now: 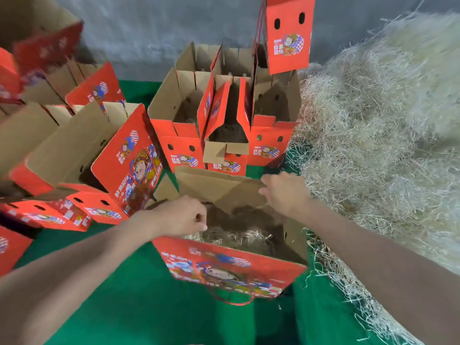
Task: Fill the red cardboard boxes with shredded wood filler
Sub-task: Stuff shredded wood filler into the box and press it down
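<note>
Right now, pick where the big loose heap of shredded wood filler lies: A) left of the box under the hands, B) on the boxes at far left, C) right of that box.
C: the heap of shredded wood filler spreads along the right side of the box.

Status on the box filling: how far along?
Done, apparently: filler shows inside the middle rear box. In hand: the nearest box holds a shallow layer; left hand at its rim, right hand open on its back flap. Left: topping that up; the tipped box shows mostly bare cardboard. Filler pile at right.
</note>
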